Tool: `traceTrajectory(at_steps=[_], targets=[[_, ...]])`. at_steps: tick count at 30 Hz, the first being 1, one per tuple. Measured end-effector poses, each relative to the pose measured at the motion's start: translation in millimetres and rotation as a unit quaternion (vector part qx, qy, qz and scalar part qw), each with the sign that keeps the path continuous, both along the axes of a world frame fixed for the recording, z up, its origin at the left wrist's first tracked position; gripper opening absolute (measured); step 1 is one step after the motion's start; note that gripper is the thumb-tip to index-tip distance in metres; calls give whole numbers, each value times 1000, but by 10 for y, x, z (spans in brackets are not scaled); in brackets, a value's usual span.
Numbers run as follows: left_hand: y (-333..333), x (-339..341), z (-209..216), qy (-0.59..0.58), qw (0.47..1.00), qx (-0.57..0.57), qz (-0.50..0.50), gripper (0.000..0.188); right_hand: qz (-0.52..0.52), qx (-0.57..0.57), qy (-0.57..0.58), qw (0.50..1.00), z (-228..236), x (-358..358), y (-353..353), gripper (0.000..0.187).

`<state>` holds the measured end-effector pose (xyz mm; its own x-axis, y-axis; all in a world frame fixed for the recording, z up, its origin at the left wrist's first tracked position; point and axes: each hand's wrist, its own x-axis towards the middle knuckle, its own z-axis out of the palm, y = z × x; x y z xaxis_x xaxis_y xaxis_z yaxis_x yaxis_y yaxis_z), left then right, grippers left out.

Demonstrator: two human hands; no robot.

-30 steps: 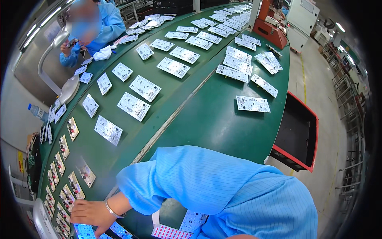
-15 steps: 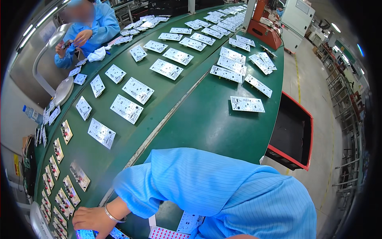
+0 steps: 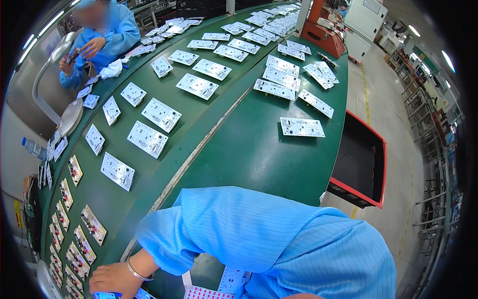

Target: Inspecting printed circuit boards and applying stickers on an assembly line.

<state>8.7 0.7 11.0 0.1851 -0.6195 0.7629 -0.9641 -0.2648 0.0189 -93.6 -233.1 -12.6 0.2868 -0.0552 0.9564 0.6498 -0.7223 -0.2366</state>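
My right hand point(image 3: 115, 279), with a silver bangle on the wrist, reaches across to the lower left. Its fingers are bent around a circuit board point(image 3: 144, 294) lit bright blue, mostly cut off by the lower edge. Fingertips and thumb are partly hidden. Left of the hand stand rows of small tan boards point(image 3: 78, 259) with black and red parts. Beneath my blue sleeve show a sheet with rows of red marks point(image 3: 206, 293) and a white circuit board point(image 3: 233, 280). My left hand is out of view.
Many white circuit boards point(image 3: 148, 138) lie over the curved green table point(image 3: 239, 154). A black crate with a red rim point(image 3: 382, 172) stands at its right edge. Across the table, a co-worker in blue point(image 3: 119, 25) handles a small part beside a lamp point(image 3: 72, 117). A bottle point(image 3: 34, 148) stands far left.
The view has shifted slightly, so the boards and table sit a little further left and lower or higher in places. My right hand stays at the blue-lit board.
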Motion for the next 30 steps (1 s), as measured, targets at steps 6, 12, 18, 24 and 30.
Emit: traceTrajectory(at_steps=[6, 12, 18, 24, 30], targets=[[-36, -110, 111, -61, 995, 62, 49, 76, 31, 5, -10, 999, -9, -22, -30, 58], [-67, -80, 91, -106, 991, 50, 65, 64, 60, 16, 46, 997, 11, -57, -30, 57], [-99, -121, 80, -95, 992, 48, 60, 60, 67, 21, 33, 997, -29, -50, -51, 57], [-101, -140, 93, -94, 992, 53, 64, 56, 52, 15, 41, 998, -42, -78, -54, 58], [-38, -55, 86, -91, 993, 63, 44, 59, 56, 26, 47, 997, -53, -69, -37, 60]])
